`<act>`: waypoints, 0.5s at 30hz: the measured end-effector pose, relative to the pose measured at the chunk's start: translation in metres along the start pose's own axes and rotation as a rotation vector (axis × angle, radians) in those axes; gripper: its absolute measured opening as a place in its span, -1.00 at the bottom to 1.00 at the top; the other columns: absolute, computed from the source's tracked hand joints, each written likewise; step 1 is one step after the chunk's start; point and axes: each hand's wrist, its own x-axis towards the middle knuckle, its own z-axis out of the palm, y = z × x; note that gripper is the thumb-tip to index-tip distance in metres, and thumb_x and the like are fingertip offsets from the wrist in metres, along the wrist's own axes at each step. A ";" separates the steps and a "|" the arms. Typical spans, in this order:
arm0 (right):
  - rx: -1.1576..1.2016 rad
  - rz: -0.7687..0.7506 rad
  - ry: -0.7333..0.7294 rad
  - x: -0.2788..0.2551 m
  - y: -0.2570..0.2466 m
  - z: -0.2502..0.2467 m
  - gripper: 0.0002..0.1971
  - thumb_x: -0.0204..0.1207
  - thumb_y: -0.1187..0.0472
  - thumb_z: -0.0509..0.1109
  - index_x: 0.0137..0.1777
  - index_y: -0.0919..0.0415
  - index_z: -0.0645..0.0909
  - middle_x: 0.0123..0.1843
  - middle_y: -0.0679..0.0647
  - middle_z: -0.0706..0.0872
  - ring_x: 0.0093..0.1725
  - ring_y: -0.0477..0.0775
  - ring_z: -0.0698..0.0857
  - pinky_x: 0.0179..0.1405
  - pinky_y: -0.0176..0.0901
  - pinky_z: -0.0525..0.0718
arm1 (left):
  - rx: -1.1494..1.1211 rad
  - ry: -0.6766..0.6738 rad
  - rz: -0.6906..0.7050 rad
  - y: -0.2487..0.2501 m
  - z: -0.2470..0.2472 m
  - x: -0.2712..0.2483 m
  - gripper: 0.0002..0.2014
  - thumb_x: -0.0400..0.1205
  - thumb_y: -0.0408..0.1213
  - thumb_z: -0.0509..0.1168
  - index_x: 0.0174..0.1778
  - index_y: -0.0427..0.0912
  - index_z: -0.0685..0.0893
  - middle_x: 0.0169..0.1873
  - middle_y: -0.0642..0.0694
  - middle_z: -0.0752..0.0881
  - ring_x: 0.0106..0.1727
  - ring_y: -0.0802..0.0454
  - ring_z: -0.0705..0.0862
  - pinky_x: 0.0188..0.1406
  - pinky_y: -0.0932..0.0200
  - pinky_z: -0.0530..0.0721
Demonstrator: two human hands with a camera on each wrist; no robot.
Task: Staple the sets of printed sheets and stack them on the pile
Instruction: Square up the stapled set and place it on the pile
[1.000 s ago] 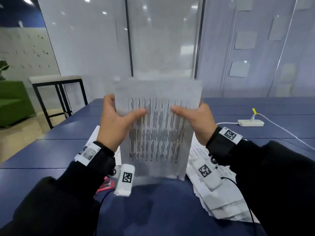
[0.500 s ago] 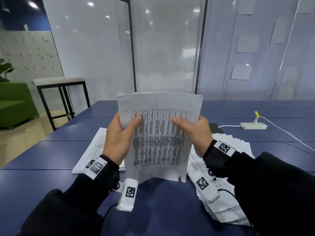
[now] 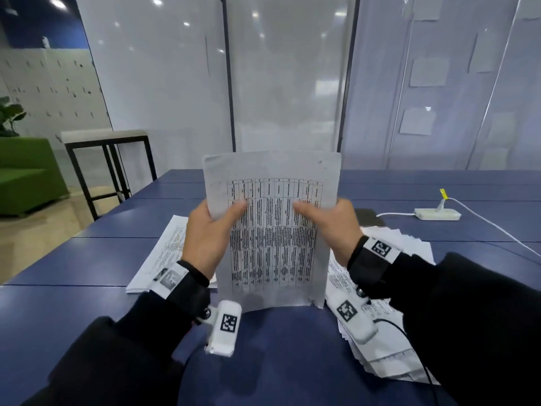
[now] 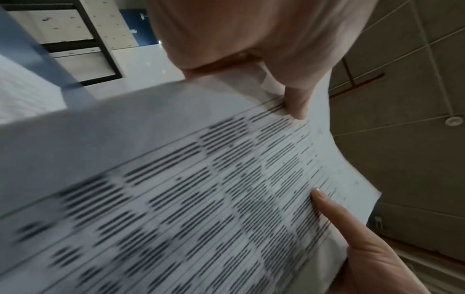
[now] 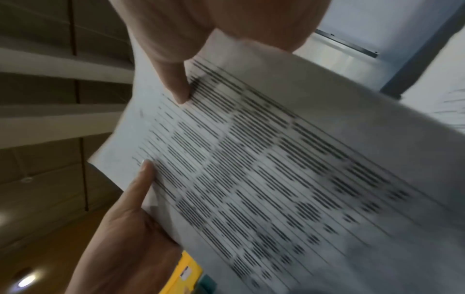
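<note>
Frosted glass partitions stand behind a dark blue worktop (image 3: 87,259), and over it the person holds a set of white printed sheets covered in a black table grid (image 3: 272,230) upright in front of the chest. Left hand (image 3: 209,232) pinches the set's left edge, thumb flat on the printed face and fingers hidden behind; right hand (image 3: 330,227) pinches the right edge the same way. From the wrist cameras each thumb (image 4: 297,105) presses the paper near its margin while the other hand's thumb reaches in across the page.

Long axis of the set runs vertically, its bottom edge hanging just above the worktop, slightly curled and ragged at the lower right corner. That suggests the sheets are being squared up before stapling. No stapler can be made out for certain; a yellow object (image 5: 187,276) shows low in the right wrist view, but what it is I cannot tell.

Paper looks thin and limp, bowing a little between the 2 grips. On the worktop, a flat pile of printed pages (image 3: 164,253) lies left of the left wrist, and a looser, fanned heap of printed pages (image 3: 389,323) lies under the right forearm. Which is the finished pile is unclear. A white power strip (image 3: 437,213) with its cable sits well apart at the far right.
</note>
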 end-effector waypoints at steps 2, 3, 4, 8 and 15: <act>0.012 0.019 0.001 -0.005 0.005 0.000 -0.83 0.50 0.23 0.67 0.05 0.22 0.82 0.01 0.05 0.91 0.08 0.03 0.88 0.29 0.03 0.79 | 0.009 -0.021 -0.024 -0.001 0.000 -0.003 -0.77 0.60 -0.07 0.55 0.14 0.01 0.83 0.05 0.10 0.89 0.14 0.13 0.84 0.33 -0.08 0.75; 0.022 0.013 0.001 -0.003 0.001 0.000 -0.84 0.50 0.24 0.67 0.05 0.21 0.82 0.01 0.05 0.92 0.08 0.03 0.88 0.28 0.02 0.80 | -0.002 -0.023 -0.019 0.004 0.001 -0.002 -0.76 0.59 -0.08 0.55 0.15 0.00 0.84 0.06 0.10 0.89 0.15 0.13 0.84 0.33 -0.05 0.74; 0.033 0.004 -0.002 0.000 -0.004 0.001 -0.84 0.50 0.25 0.66 0.05 0.20 0.82 0.01 0.06 0.91 0.08 0.04 0.88 0.26 0.02 0.80 | -0.014 -0.021 -0.009 0.010 0.001 0.002 -0.76 0.60 -0.10 0.56 0.16 -0.02 0.84 0.07 0.10 0.89 0.17 0.14 0.84 0.32 -0.01 0.73; 0.088 0.002 -0.039 0.006 -0.011 0.000 -0.77 0.49 0.28 0.66 0.12 0.25 0.81 0.06 0.09 0.91 0.13 0.07 0.88 0.31 0.05 0.77 | -0.019 -0.028 0.008 0.018 -0.001 0.008 -0.74 0.61 -0.10 0.55 0.19 -0.06 0.84 0.09 0.07 0.89 0.18 0.12 0.84 0.31 -0.01 0.73; 0.074 0.022 -0.070 0.001 -0.007 -0.009 -0.76 0.48 0.27 0.66 0.12 0.26 0.81 0.08 0.13 0.90 0.15 0.13 0.87 0.39 0.16 0.74 | -0.017 -0.093 -0.091 0.003 -0.008 -0.009 -0.56 0.48 0.00 0.56 0.23 -0.10 0.82 0.10 0.06 0.89 0.19 0.12 0.84 0.41 -0.12 0.71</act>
